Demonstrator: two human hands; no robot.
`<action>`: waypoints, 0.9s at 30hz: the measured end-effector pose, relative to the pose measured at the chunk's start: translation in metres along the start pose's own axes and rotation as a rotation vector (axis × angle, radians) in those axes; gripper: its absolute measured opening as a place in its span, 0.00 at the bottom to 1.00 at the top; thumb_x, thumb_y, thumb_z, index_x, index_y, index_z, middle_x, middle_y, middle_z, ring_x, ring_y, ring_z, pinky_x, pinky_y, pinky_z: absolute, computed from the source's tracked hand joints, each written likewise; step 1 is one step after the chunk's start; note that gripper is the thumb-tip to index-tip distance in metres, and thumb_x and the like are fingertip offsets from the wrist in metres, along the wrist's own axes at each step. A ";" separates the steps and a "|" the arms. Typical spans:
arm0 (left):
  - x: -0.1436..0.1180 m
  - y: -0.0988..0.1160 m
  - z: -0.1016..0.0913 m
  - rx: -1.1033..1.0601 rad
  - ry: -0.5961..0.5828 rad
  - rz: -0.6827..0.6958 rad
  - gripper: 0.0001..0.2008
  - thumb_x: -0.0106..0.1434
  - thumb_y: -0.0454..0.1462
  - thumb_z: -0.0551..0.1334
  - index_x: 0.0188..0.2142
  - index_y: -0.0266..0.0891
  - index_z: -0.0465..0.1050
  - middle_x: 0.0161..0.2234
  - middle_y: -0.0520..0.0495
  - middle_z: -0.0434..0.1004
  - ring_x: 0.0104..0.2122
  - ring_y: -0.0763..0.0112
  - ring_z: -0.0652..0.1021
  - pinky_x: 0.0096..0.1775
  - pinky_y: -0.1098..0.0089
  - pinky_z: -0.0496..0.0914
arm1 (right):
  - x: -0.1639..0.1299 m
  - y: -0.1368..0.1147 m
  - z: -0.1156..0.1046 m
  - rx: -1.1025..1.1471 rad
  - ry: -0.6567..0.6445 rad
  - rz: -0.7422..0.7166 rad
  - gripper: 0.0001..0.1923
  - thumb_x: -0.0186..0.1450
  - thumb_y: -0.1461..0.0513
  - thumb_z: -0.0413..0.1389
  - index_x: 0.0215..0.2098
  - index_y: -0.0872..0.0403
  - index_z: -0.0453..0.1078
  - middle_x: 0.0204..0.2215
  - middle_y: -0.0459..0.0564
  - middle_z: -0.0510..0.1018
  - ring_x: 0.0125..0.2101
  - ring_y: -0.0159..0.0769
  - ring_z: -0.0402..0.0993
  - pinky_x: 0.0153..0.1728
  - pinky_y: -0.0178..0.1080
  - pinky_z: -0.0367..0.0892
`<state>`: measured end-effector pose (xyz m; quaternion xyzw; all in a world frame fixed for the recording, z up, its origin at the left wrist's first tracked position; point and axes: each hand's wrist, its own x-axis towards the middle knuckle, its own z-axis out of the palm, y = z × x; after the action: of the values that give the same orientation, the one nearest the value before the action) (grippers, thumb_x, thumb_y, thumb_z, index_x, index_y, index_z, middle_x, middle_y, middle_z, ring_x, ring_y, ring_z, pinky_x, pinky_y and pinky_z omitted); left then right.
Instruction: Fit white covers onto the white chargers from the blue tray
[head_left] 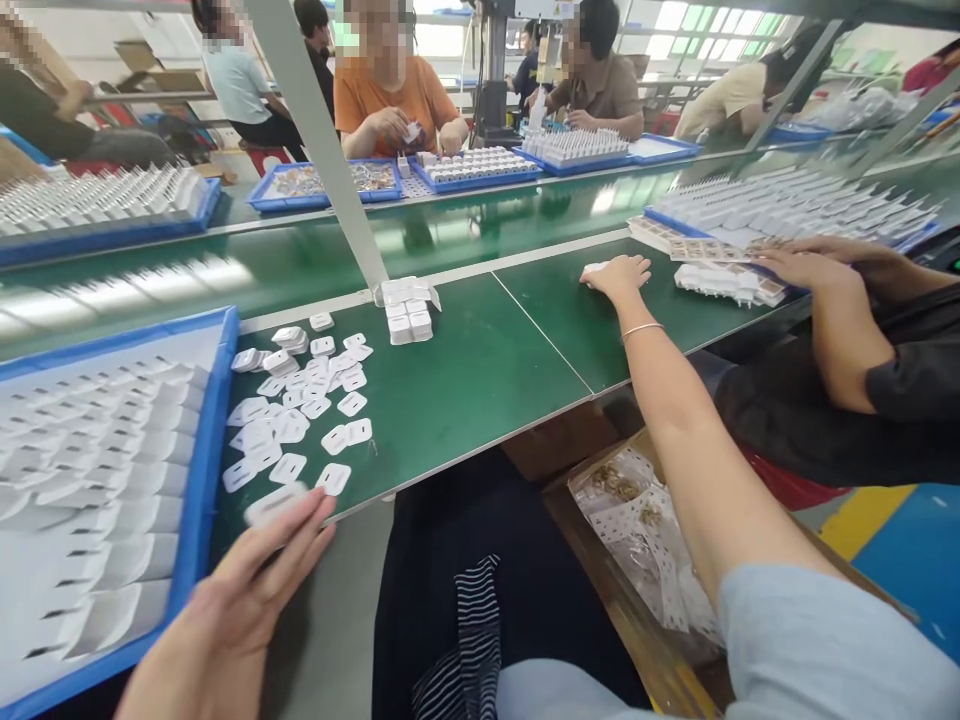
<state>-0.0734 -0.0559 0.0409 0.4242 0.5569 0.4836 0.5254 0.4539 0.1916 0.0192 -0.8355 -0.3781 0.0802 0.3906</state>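
Note:
My left hand (259,565) is at the front edge of the bench, its fingers stretched along a white plastic plate (276,506) that is blurred by motion. Many similar small white plates with a slot, a loose pile (300,395), lie just beyond it. My right hand (619,275) reaches far across the green bench, with a white plastic piece (596,268) at its thumb and fingers; most of that piece is hidden. Between the hands, neat stacks of white plastic parts (409,318) stand near the back rail.
A blue-rimmed tray (217,400) of white housings is at my left. Beside my right hand, another person's hands (814,260) touch white parts (727,283). A metal post (319,140) rises from the rail. Below the bench sits a cardboard box (675,660) with bags.

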 end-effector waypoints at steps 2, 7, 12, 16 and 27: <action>0.009 -0.004 0.022 -0.060 -0.060 -0.033 0.19 0.65 0.51 0.61 0.46 0.43 0.83 0.56 0.47 0.80 0.63 0.47 0.72 0.67 0.51 0.64 | -0.019 -0.002 -0.002 0.001 -0.047 -0.008 0.31 0.40 0.53 0.73 0.40 0.48 0.70 0.56 0.66 0.72 0.62 0.69 0.56 0.60 0.75 0.45; 0.036 -0.015 0.069 -0.254 -0.320 -0.128 0.17 0.65 0.45 0.62 0.44 0.38 0.84 0.54 0.38 0.81 0.59 0.46 0.76 0.60 0.51 0.72 | -0.142 -0.011 -0.008 0.153 -0.212 -0.233 0.29 0.53 0.49 0.68 0.47 0.54 0.68 0.50 0.60 0.78 0.50 0.48 0.74 0.53 0.49 0.66; 0.035 -0.027 0.104 -0.283 -0.411 -0.048 0.22 0.59 0.47 0.70 0.50 0.39 0.80 0.57 0.38 0.78 0.61 0.49 0.74 0.61 0.56 0.70 | -0.312 -0.036 -0.005 0.489 -0.197 -0.528 0.33 0.55 0.53 0.69 0.54 0.50 0.64 0.52 0.56 0.75 0.52 0.48 0.73 0.51 0.50 0.70; 0.016 -0.030 0.117 -0.196 -0.318 0.061 0.33 0.48 0.41 0.77 0.54 0.42 0.75 0.55 0.40 0.79 0.55 0.53 0.79 0.57 0.59 0.73 | -0.393 -0.054 0.009 0.536 -0.132 -0.433 0.34 0.57 0.55 0.68 0.57 0.48 0.61 0.53 0.59 0.73 0.50 0.51 0.72 0.52 0.55 0.70; 0.014 -0.050 0.104 -0.298 -0.140 0.076 0.20 0.57 0.39 0.73 0.49 0.41 0.79 0.46 0.46 0.83 0.46 0.63 0.81 0.50 0.66 0.75 | -0.412 -0.042 -0.006 0.551 -0.507 -0.590 0.40 0.60 0.65 0.63 0.66 0.44 0.54 0.63 0.58 0.65 0.62 0.52 0.64 0.60 0.59 0.66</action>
<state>0.0302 -0.0411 -0.0085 0.3950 0.4248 0.5494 0.6014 0.1436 -0.0810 -0.0131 -0.5120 -0.6470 0.2644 0.4994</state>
